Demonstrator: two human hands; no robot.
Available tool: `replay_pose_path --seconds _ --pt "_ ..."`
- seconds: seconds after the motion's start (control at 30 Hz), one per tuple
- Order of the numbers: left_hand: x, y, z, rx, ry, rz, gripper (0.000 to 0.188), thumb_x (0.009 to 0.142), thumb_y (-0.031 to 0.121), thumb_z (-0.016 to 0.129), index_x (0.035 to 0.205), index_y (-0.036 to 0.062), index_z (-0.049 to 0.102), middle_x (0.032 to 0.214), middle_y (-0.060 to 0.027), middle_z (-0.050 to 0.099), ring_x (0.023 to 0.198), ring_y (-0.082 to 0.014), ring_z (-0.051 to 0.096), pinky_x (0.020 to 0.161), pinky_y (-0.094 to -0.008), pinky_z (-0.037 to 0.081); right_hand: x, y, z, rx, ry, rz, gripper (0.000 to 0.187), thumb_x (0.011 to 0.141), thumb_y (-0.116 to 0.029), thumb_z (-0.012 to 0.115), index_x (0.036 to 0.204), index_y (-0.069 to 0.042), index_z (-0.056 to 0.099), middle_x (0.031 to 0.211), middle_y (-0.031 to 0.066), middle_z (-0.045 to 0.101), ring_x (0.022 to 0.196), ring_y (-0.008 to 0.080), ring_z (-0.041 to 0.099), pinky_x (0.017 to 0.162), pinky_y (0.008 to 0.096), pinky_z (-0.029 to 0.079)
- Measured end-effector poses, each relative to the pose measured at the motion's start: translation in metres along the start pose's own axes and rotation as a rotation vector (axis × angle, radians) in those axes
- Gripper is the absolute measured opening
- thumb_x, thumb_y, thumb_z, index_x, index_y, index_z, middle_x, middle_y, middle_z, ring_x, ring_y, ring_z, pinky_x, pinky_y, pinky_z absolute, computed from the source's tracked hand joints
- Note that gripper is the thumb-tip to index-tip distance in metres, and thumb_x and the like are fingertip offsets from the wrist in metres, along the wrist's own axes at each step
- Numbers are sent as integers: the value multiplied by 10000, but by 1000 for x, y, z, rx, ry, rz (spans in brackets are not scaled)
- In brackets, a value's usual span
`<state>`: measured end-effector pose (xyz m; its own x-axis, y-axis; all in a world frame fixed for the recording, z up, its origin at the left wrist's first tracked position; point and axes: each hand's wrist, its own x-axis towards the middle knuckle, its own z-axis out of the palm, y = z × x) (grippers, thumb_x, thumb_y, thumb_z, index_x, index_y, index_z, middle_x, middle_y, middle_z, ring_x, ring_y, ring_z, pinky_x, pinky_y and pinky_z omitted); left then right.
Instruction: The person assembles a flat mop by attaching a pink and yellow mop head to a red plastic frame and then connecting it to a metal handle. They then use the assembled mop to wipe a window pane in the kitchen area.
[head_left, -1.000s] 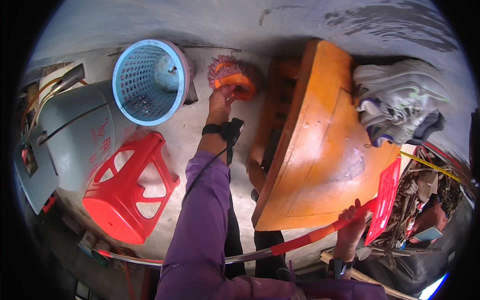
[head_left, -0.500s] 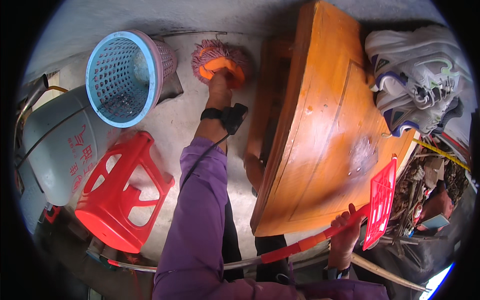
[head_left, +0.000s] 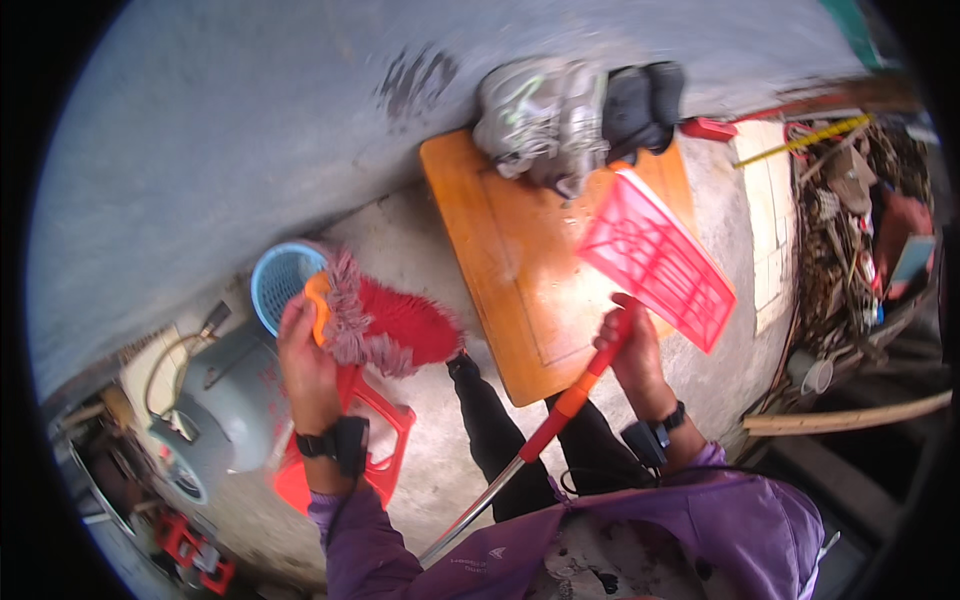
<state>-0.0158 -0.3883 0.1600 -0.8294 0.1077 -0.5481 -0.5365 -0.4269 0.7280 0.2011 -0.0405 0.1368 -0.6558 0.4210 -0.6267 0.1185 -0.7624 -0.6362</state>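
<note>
My left hand (head_left: 303,355) grips a mop head (head_left: 395,315) by its orange edge. Grey-pink yarn fringes the mop head, and its red fluffy middle faces right. In my right hand (head_left: 635,352) is a mop handle (head_left: 565,405), red and orange over a silver pole that slants down to the lower left. At its upper end sits a flat, red-pink plastic mop plate (head_left: 665,260) with a lattice of ribs, tilted over the wooden table. Mop head and plate are apart, with the table's near part between them.
Grey shoes (head_left: 545,120) and black shoes (head_left: 645,105) stand on the wooden table (head_left: 500,270) by the wall. To the left are a blue basket (head_left: 285,265), a grey gas cylinder (head_left: 235,390) and a red plastic stool (head_left: 390,470). Scrap wood (head_left: 850,240) is piled at the right.
My left hand has lifted the mop head off the floor and brought it nearer, turning its red side into view. The handle and plate are raised higher. My view has swung right.
</note>
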Motion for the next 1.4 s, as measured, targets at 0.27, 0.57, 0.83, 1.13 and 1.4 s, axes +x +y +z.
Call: replay_pose_path --seconds 0.27,0.57,0.83,1.13,1.4 --pt "-105 41 50 246 1 23 239 865 37 644 1096 -19 619 982 -63 656 903 -153 625 819 -263 503 -50 -45 98 60 -398 -57 252 1008 -289 433 1050 -56 522 849 65 529 671 139 487 609 304 450" --pt "-244 86 186 620 -533 18 418 804 48 705 1189 -33 564 1167 -91 597 1069 -171 576 926 -300 469 -161 -123 269 -75 -686 94 312 984 -314 509 1103 -29 555 916 79 616 798 165 600 722 305 530" --pt "-292 125 222 336 -751 161 489 784 43 656 1246 -66 536 1162 -134 626 1066 -205 603 946 -321 453 -138 -242 206 -1217 -1022 -905 562 966 -468 480 1281 -6 530 1209 127 620 1132 231 572 947 359 441" --pt "-300 135 262 545 -982 271 464 774 134 667 1186 -59 573 1059 -136 660 998 -181 625 884 -302 472 -171 -240 138 -695 -1299 -80 408 920 -310 618 1200 -15 585 1159 42 596 1077 113 530 961 271 391" --pt "-278 124 260 520 -868 423 421 806 148 693 1169 -34 583 956 -127 685 876 -165 639 841 -299 484 -218 -279 117 -822 -1072 -376 184 943 -211 591 849 -53 607 824 -56 556 801 51 493 758 219 400"
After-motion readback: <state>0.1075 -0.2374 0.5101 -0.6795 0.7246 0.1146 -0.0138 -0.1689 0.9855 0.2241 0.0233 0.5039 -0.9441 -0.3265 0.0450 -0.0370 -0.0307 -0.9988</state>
